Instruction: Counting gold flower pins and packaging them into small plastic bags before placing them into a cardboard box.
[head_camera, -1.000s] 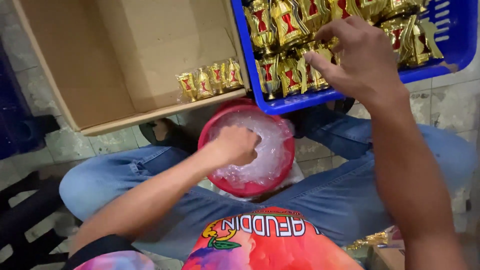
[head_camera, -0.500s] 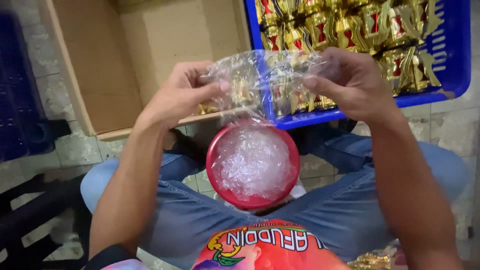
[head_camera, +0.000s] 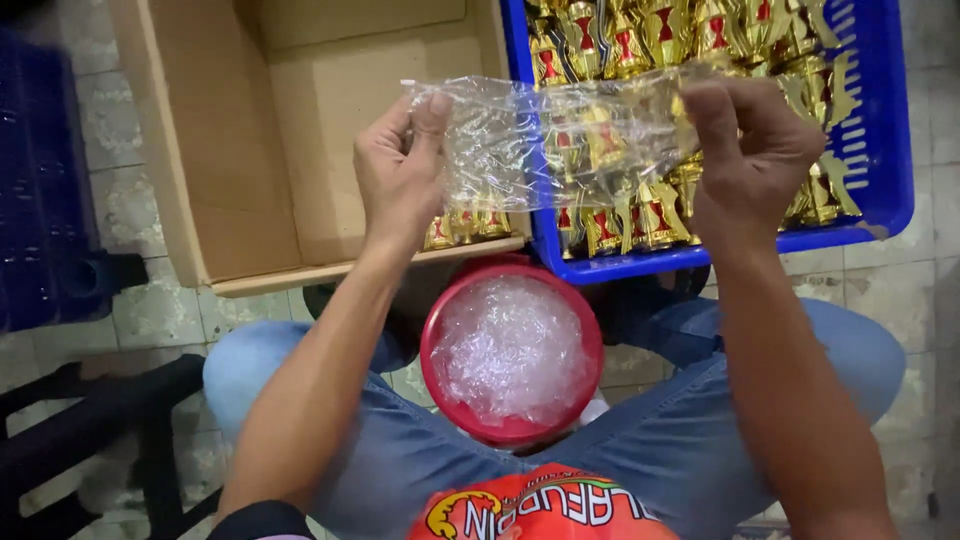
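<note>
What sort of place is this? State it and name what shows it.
Probably a small home or workshop packing spot on a tiled floor. A blue crate is full of gold-wrapped items, an open carton holds a few more, and a red tub holds clear bags.

Blue jeans (head_camera: 420, 470) — red printed shirt (head_camera: 540, 510) — bare forearms.

A clear plastic bag (head_camera: 560, 140) hangs stretched above gold-and-red wrapped packets (head_camera: 700, 60) filling a blue crate (head_camera: 885, 150), beside an open cardboard box (head_camera: 200, 150).
</note>
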